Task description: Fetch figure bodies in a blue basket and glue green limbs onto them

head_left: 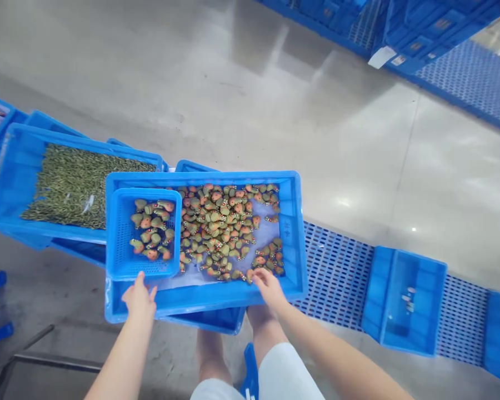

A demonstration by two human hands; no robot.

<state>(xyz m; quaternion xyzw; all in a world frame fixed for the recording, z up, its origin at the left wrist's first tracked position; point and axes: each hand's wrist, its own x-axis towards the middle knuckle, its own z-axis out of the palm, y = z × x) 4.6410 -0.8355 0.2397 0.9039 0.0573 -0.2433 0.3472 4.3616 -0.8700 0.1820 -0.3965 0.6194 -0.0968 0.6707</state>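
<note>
1. Pieces point(214, 222), small, rounded, olive green with orange-red parts, lie heaped in a long, shallow, rectangular crate of bright blue plastic point(290, 261). They are thickest around its middle, with a separate cluster at the right end.
2. A pale, thin sheet point(265, 229) lines the crate's bottom and shows bare between the heap and that cluster.
3. A smaller, squarish blue plastic basket with perforated walls point(123, 236) sits inside the crate at its left end, holding a loose group of the same green and orange-red pieces.
4. The left hand point(140, 299) is at the basket's near rim, fingers spread apart and grasping nothing; the index fingertip reaches the rim.
5. The right hand point(269, 287) reaches over the crate's near wall, thumb and fingers drawn close together at a piece on the heap's near right edge. Whether that piece is gripped or only touched, I cannot tell.
6. Left of these, partly overlapped, stands another blue plastic crate point(9, 178), spread with slender green pieces point(79, 178).
7. To the right, a blue perforated plastic platform point(331, 272) carries a deep blue plastic bin point(419, 305) with a few small pale bits inside.
</note>
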